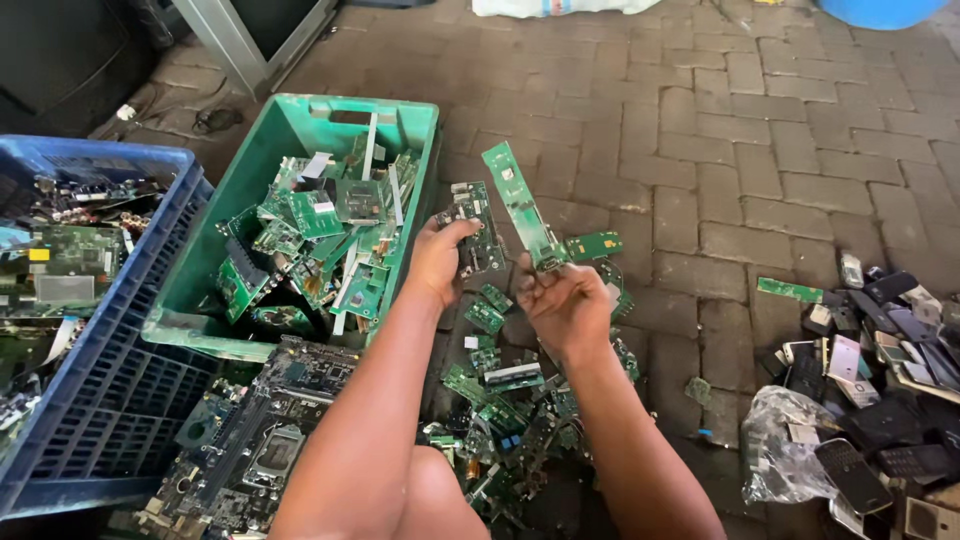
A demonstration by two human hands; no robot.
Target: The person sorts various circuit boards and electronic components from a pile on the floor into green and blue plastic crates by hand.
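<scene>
Left hand fingers clamp a dark board, right hand fingers pinch a long green board plus small one, above floor pile beside green crate; sharp edges could cut, loose pinch may drop one.

Head cam, steep downward, close over hands, brick floor.

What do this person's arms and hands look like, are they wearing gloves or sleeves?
No gloves and no sleeves show. The left hand and the right hand are both bare, and both forearms are uncovered as far up as the picture reaches. I see no watch, ring or wristband on either one.
</scene>
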